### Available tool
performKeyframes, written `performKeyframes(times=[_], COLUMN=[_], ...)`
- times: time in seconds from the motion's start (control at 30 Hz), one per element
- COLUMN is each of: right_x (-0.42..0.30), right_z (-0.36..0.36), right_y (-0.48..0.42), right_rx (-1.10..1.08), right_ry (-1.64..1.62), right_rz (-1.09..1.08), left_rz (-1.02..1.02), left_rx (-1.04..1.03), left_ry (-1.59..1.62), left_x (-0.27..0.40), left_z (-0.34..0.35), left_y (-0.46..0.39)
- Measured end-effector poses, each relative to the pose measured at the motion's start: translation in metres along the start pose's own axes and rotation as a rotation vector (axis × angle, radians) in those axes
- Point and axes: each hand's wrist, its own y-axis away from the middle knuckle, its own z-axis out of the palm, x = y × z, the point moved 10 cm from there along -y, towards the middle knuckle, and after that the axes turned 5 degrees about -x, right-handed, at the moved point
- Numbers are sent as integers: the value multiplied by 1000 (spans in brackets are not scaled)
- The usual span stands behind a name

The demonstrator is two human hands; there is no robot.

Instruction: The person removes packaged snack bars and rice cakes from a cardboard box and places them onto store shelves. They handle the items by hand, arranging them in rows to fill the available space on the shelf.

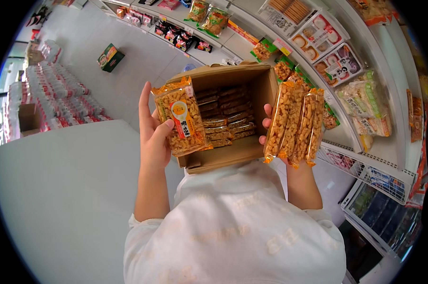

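My left hand (155, 133) grips a clear-wrapped puffed snack bar (182, 119) with an orange printed label, its front face turned up. Over on the right, my right hand (269, 120) holds several of the same bars (295, 124) side by side, edges towards me, fingers curled behind them. Between the hands is an open cardboard box (219, 161), tilted so that its inside faces me. Rows of wrapped bars (231, 127) fill part of it, and bare cardboard shows along its near and right sides. What supports the box is hidden.
Curving shelves (345, 124) to the right carry bagged and boxed snacks, with a wire basket (370, 174) below. A pale smooth surface (68, 198) spans the left. Shrink-wrapped bottle packs (57, 96) are stacked beyond it; a green box (110, 58) sits on the tiled floor.
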Motion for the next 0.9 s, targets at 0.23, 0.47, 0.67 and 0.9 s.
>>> performKeyframes(times=[0.23, 0.47, 0.67, 0.9], right_x=[-31, -60, -66, -63], right_z=[-25, -39, -49, -53], right_y=[-7, -15, -28, -32], right_rx=[96, 105, 94, 89], right_ry=[11, -13, -18, -40], right_rz=[24, 61, 123, 156], left_rz=[50, -194, -616, -708], left_rx=[183, -110, -323, -824], left_ry=[-218, 181, -596, -1341], left_x=[-2, -40, -109, -194], left_z=[2, 37, 44, 36], left_y=[0, -14, -62, -119])
